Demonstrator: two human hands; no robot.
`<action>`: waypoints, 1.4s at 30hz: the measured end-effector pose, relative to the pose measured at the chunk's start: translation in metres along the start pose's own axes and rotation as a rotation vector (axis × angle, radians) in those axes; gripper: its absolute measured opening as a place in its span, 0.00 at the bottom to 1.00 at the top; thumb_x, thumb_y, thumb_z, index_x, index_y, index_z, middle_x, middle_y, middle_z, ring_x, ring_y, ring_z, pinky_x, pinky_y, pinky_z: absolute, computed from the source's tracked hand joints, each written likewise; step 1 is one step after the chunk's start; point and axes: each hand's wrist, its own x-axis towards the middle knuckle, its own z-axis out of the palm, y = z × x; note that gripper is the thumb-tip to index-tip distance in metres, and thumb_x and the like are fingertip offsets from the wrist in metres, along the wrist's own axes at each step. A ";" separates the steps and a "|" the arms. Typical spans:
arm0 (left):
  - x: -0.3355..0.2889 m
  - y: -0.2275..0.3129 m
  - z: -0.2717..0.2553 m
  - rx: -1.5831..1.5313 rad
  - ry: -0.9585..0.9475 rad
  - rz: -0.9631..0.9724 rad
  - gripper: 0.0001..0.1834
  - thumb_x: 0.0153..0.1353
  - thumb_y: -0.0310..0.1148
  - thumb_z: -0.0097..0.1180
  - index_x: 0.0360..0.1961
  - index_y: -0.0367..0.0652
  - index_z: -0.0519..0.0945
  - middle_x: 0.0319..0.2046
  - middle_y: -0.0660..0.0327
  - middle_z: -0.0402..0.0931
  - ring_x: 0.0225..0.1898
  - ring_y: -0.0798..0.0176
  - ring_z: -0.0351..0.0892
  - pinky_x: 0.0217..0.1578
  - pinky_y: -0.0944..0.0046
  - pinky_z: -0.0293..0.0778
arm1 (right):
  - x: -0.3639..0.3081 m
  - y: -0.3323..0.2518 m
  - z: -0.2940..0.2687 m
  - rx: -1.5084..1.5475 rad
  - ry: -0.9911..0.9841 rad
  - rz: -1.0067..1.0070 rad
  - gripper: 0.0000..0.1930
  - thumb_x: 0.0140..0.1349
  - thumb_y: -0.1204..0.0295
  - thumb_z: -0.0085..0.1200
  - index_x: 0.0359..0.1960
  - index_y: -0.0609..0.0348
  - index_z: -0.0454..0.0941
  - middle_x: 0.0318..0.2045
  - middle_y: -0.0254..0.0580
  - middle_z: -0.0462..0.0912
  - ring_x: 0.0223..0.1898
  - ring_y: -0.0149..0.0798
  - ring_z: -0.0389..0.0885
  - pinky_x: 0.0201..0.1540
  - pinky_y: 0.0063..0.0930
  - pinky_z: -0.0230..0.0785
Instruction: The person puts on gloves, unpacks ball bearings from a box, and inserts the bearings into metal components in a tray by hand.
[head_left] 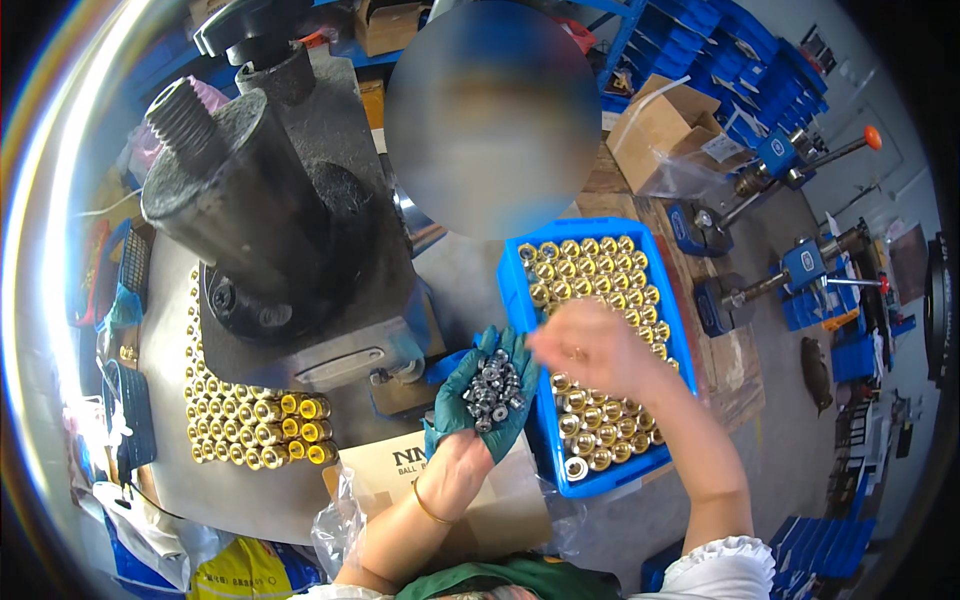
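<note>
My left hand (447, 421), in a teal glove, is cupped palm up around a heap of small silvery metal parts (492, 392), some of them ringed or nut-like. Beside it, my bare right hand (590, 345) hovers above a blue plastic tray (553, 440). Its fingers are drawn together in a pinch near the left fingertips; motion blurs them, and what they hold is hidden. Rows of round brass fittings (603, 413) stand upright in the tray. Several near the front have silvery centres. My right hand and forearm cover part of the rows.
A large black press (260, 220) stands at left. More brass fittings (245, 425) stand in rows beside its base. A cardboard box (500, 500) and clear plastic lie under my left forearm. Two blue hand presses (800, 262) and an open carton (665, 135) are at far right.
</note>
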 end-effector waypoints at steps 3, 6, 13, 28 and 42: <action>0.003 -0.004 -0.007 0.066 -0.114 -0.008 0.17 0.65 0.33 0.44 0.54 0.41 0.72 0.57 0.54 0.69 0.60 0.54 0.67 0.61 0.51 0.62 | -0.015 -0.036 0.006 -0.084 0.002 -0.144 0.11 0.52 0.71 0.59 0.38 0.57 0.80 0.33 0.33 0.79 0.38 0.36 0.77 0.40 0.29 0.66; 0.003 -0.011 -0.004 0.043 -0.054 -0.016 0.17 0.65 0.33 0.44 0.54 0.42 0.73 0.57 0.55 0.69 0.59 0.54 0.67 0.62 0.51 0.61 | -0.030 -0.032 0.007 -0.214 -0.014 -0.224 0.13 0.52 0.71 0.60 0.40 0.58 0.80 0.32 0.32 0.78 0.37 0.36 0.76 0.40 0.28 0.66; 0.001 -0.010 -0.003 0.033 0.002 -0.037 0.14 0.64 0.30 0.45 0.49 0.44 0.77 0.55 0.58 0.72 0.60 0.56 0.67 0.62 0.47 0.61 | -0.007 0.039 -0.009 -0.124 0.298 0.426 0.10 0.56 0.71 0.58 0.37 0.62 0.79 0.33 0.44 0.80 0.37 0.45 0.78 0.40 0.35 0.70; -0.011 -0.008 0.006 0.136 -0.110 -0.043 0.21 0.62 0.31 0.48 0.57 0.42 0.70 0.59 0.56 0.67 0.62 0.54 0.64 0.63 0.49 0.59 | 0.008 0.012 -0.008 -0.002 0.105 0.123 0.06 0.53 0.69 0.61 0.29 0.57 0.80 0.31 0.38 0.80 0.40 0.43 0.76 0.44 0.35 0.67; -0.023 -0.032 0.008 0.280 -0.031 -0.084 0.21 0.63 0.33 0.46 0.59 0.48 0.70 0.52 0.61 0.74 0.50 0.60 0.75 0.48 0.57 0.73 | -0.035 -0.039 -0.011 0.102 -0.082 0.195 0.13 0.48 0.71 0.64 0.37 0.55 0.78 0.42 0.38 0.77 0.53 0.44 0.69 0.57 0.37 0.60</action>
